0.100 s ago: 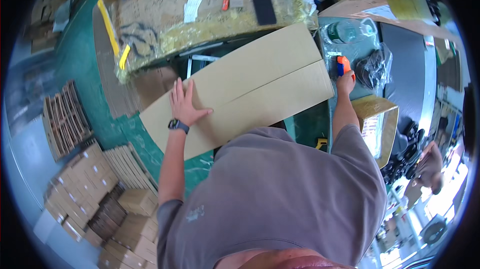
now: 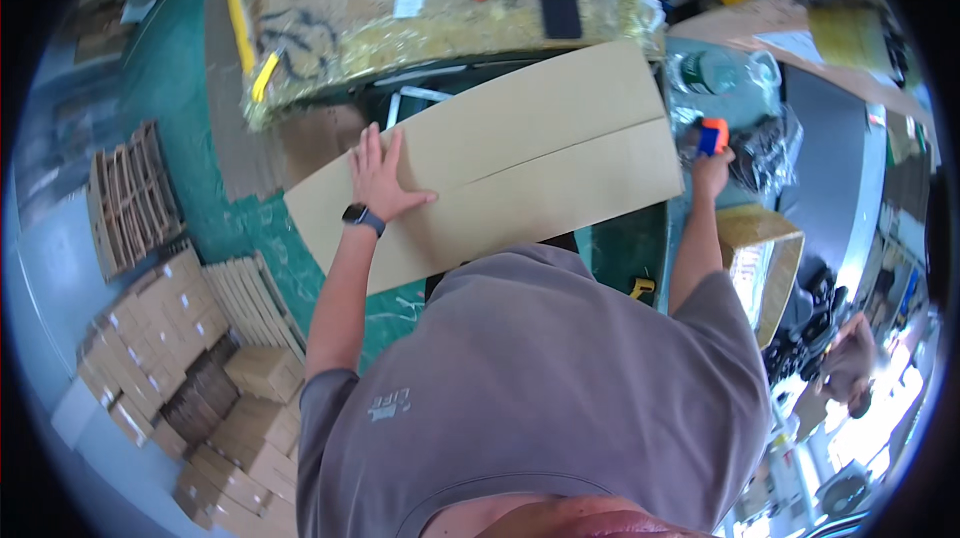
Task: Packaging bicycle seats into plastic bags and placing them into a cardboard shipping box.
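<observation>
The long carton (image 2: 540,158) lies closed in front of the person, a lengthwise seam on its upper face and its contents hidden. The left hand (image 2: 385,185) is laid wide and flat on it, toward its left end. The right hand (image 2: 712,176) is closed around an orange and blue tool (image 2: 712,138) above the side tabletop (image 2: 735,108), near its left edge. Nearer the person on that side stands an open box (image 2: 752,226) with pale contents; farther off are a clear jug (image 2: 708,71) and a dark thing in a clear bag (image 2: 768,153).

The carton's right end reaches the side tabletop's left edge; contact there cannot be told. Green floor (image 2: 625,253) shows in the gap below. Past the carton's far edge, the cardboard-covered far tabletop (image 2: 350,8) carries a black phone (image 2: 558,6) near its right corner. Cartons (image 2: 160,338) are stacked at lower left.
</observation>
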A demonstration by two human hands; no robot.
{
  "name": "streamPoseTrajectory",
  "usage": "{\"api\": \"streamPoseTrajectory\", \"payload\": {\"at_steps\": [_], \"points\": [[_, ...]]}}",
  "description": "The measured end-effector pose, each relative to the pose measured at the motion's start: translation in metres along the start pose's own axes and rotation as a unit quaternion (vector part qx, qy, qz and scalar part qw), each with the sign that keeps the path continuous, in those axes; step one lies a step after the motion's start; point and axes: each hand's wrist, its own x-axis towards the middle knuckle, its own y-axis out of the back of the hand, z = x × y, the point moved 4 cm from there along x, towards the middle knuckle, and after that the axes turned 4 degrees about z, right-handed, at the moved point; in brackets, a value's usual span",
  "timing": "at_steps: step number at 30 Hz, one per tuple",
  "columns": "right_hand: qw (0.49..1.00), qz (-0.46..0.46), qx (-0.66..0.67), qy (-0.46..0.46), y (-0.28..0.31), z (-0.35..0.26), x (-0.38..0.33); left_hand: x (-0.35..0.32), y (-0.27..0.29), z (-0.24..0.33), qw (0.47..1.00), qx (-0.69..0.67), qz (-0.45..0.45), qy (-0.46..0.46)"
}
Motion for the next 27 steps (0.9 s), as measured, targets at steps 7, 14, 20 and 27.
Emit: {"api": "streamPoseTrajectory", "payload": {"at_steps": [7,14,20,27], "points": [[0.886,-0.052,0.453,0.079,0.182,-0.16,-0.118,-0.004,0.001,-0.06,0.998,-0.029,0.039,-0.028],[0.815,-0.256,0.349,0.386,0.201,-0.517,-0.262,-0.054,0.007,-0.082,0.996,-0.054,0.064,-0.031],[0.722,-0.624,0.019,0.297,0.038,-0.706,-0.303,-0.073,0.014,-0.095,0.997,-0.058,0.05,-0.025],[0.731,-0.555,-0.03,0.397,0.181,-0.684,-0.37,-0.081,-0.002,-0.125,0.997,-0.07,0.017,-0.028]]}}
